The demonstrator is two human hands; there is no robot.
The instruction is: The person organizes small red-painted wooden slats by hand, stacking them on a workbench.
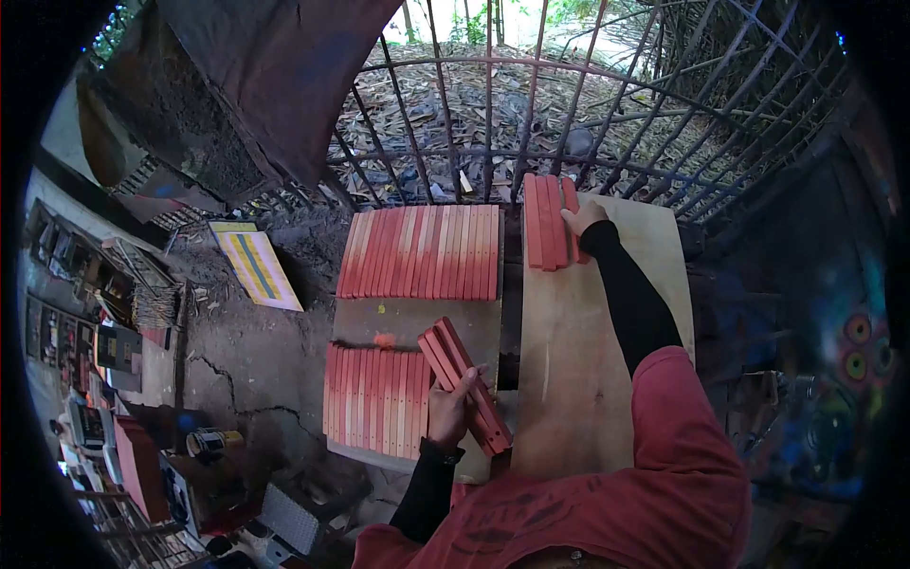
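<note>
Left hand: the left hand [448,408] is closed around a bundle of red strips [466,386], gripping it near the middle, fingers wrapped over the top.
Bundle of red strips: several long, flat, red-painted strips held together; the bundle runs diagonally, its far end pointing up and left, its near end down and right, toward the person's body. It lies over the near edge of the left board [417,327], just to the right of the near row of strips [374,398].
Right hand: the right hand [582,218] is stretched far forward, palm down, fingers resting on the rightmost strip of the small group of strips [547,221]. It presses on them rather than gripping; the fingers are loosely spread.
Small group of strips: a few red strips laid side by side, lengthwise away from the person, at the far left corner of the right board [578,351].
Far row of strips: a wide row of red and paler pink strips [424,252], packed edge to edge on the far part of the left board, well apart from the left hand.
Near row of strips: a second packed row on the near part of the same board, touching or just beside the held bundle.
Sleeves: black inner sleeves under a red top [654,474].
Surroundings: a metal grille [493,123] beyond the boards, a yellow striped panel [254,266] on the ground to the left.
</note>
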